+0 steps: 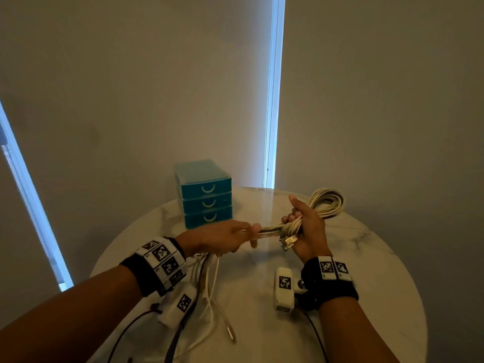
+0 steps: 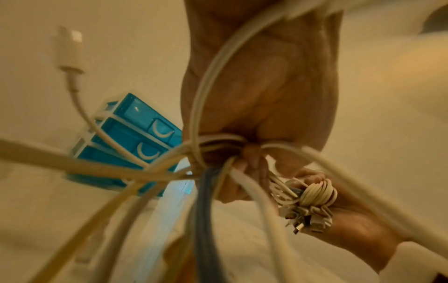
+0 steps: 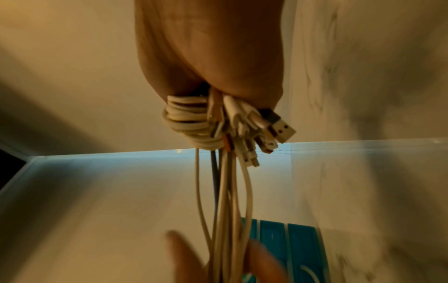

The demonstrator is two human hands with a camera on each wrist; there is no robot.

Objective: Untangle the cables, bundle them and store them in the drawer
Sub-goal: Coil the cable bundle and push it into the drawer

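white and cream cables (image 1: 272, 229) stretched taut between two hands above a round marble table (image 1: 366, 247). right hand (image 1: 309, 231) clamped round a wrapped bundle (image 1: 290, 227), thumb up, coil loops (image 1: 327, 203) fanning out past the far right of the fist. usb plugs (image 1: 288, 242) poking out below the wraps, bare metal, no readable marking. left hand (image 1: 225, 238) closed on the free strands, just left of the right hand, the two hands a short way apart and joined only by cable. loose ends (image 1: 209, 284) hanging from under the left hand down to the near table, one metal-tipped plug (image 1: 230, 334) lying flat there.

from the left wrist: palm (image 2: 261, 86) crossed by cords, strands gathered at the curled fingers (image 2: 252, 159), one grey-blue cord (image 2: 206, 191) among the cream ones, a white plug (image 2: 71, 47) dangling at upper left, blurred.

from the right wrist: tight white wraps (image 3: 189, 122) below the palm (image 3: 211, 47), a cluster of plugs (image 3: 261, 130) beside them, strands running down to blurred fingers of the other hand (image 3: 184, 254).

teal drawer unit (image 1: 205, 195) at the far left of the table, three drawers, all closed, white crescent handles, no label readable. black-and-white square code tags on both wristbands (image 1: 162, 260); no brand or words legible anywhere.
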